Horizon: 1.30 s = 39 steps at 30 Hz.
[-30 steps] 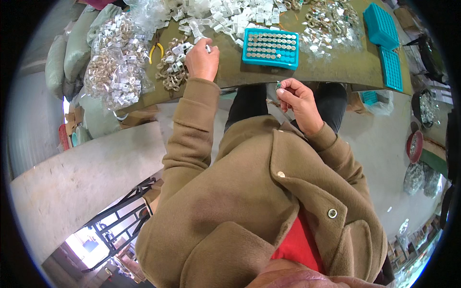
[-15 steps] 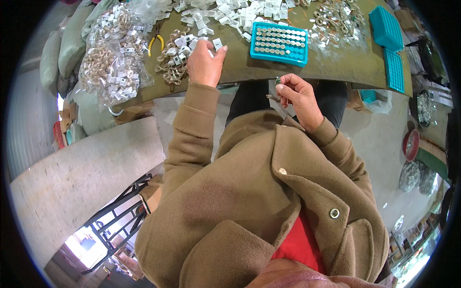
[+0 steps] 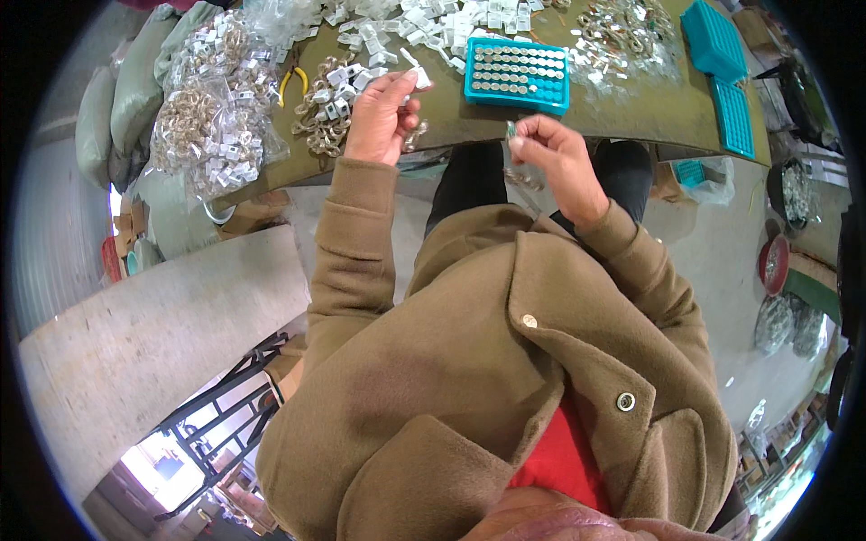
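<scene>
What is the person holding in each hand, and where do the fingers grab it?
The left hand pinches a small white tag by its lower end. The right hand pinches a tiny green piece at its base; its kind cannot be told.

Teal tray [image 3: 517,74], olive-green table [image 3: 631,113], brown coat [image 3: 505,379], white tags [image 3: 424,18], yellow-handled pliers [image 3: 290,81]

The left hand [image 3: 379,117] pinches a small white tag [image 3: 418,74]; the right hand [image 3: 555,158] holds a tiny greenish piece [image 3: 511,131] (too small to identify), the teal tray [image 3: 517,74] just beyond.
</scene>
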Each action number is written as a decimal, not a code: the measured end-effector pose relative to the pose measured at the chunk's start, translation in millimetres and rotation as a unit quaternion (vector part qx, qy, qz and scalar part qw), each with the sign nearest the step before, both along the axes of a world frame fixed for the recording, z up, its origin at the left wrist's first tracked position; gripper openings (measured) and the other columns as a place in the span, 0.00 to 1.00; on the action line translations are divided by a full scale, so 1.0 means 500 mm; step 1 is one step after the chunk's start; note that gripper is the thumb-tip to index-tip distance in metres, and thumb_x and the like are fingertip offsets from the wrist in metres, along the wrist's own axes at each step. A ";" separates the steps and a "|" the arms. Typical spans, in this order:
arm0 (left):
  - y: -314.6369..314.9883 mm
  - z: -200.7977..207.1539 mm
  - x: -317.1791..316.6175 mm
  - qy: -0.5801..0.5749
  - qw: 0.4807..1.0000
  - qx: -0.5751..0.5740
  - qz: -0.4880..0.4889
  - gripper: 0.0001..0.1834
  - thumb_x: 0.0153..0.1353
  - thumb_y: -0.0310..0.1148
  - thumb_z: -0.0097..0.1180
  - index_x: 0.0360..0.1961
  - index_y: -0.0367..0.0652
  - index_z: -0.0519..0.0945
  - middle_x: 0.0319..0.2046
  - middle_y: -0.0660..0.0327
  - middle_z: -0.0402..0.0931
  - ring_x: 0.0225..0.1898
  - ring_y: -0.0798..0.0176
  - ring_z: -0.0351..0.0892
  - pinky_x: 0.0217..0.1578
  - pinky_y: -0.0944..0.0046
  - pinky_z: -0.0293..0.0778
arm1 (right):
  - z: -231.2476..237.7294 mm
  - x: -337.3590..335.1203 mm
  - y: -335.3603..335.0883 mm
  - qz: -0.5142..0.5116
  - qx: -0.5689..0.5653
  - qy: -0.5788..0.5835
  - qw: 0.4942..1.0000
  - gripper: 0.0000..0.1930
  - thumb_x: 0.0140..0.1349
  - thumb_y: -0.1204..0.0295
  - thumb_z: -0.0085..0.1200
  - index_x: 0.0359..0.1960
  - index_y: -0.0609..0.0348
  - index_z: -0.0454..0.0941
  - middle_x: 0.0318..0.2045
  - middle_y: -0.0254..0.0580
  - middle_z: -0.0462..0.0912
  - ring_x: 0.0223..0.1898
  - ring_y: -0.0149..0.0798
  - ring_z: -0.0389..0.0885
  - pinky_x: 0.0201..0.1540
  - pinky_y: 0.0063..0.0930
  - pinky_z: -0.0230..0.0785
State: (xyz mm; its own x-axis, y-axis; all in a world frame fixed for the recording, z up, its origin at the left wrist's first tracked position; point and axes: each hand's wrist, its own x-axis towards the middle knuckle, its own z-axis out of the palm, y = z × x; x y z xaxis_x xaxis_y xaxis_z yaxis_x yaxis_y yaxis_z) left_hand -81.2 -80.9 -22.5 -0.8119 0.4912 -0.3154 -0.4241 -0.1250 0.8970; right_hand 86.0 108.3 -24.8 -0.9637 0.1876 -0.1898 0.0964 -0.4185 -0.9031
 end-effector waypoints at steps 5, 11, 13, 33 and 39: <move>0.026 0.016 0.079 -0.126 0.984 0.120 -0.049 0.13 0.64 0.33 0.57 0.48 0.42 0.76 0.43 0.62 0.80 0.35 0.77 0.77 0.27 0.79 0.74 | 0.048 -0.045 0.005 -0.003 -0.135 0.054 0.989 0.04 0.62 0.73 0.55 0.31 0.60 0.76 0.25 0.30 0.76 0.28 0.24 0.71 0.36 0.19 0.64; 0.061 0.015 0.145 -0.091 0.985 0.136 -0.055 0.15 0.64 0.30 0.57 0.52 0.41 0.75 0.42 0.64 0.79 0.39 0.72 0.80 0.30 0.76 0.77 | 0.053 -0.029 -0.017 -0.044 -0.158 0.021 0.986 0.02 0.62 0.74 0.56 0.32 0.57 0.77 0.22 0.28 0.75 0.23 0.22 0.70 0.29 0.17 0.63; 0.068 0.017 0.154 -0.065 0.989 0.124 -0.055 0.16 0.64 0.29 0.57 0.52 0.39 0.75 0.43 0.64 0.79 0.40 0.71 0.81 0.31 0.75 0.79 | 0.053 -0.018 -0.016 -0.058 -0.127 0.022 0.990 0.02 0.64 0.74 0.54 0.33 0.57 0.75 0.22 0.28 0.75 0.23 0.22 0.70 0.28 0.17 0.64; 0.114 0.018 0.197 0.213 0.976 -0.029 0.008 0.16 0.65 0.29 0.56 0.53 0.35 0.78 0.37 0.61 0.81 0.32 0.74 0.79 0.26 0.75 0.76 | 0.018 -0.012 -0.004 -0.069 0.001 0.059 0.996 0.03 0.63 0.77 0.54 0.35 0.64 0.76 0.25 0.32 0.77 0.26 0.23 0.73 0.28 0.17 0.67; 0.112 0.007 0.197 0.217 0.974 -0.071 -0.017 0.16 0.67 0.30 0.54 0.53 0.34 0.78 0.34 0.62 0.81 0.29 0.76 0.77 0.23 0.75 0.74 | 0.003 -0.011 0.001 -0.075 0.079 0.050 0.993 0.03 0.61 0.76 0.54 0.32 0.64 0.76 0.24 0.30 0.76 0.26 0.20 0.72 0.27 0.17 0.65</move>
State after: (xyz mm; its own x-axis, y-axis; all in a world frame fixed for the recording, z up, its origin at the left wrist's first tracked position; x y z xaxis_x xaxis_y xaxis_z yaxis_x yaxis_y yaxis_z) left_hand 17.3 -25.0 -18.8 -0.8678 0.4967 -0.0129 -0.0034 0.0199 0.9998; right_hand 80.6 108.9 -23.4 -0.9352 0.3503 -0.0508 -0.0504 -0.2738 -0.9605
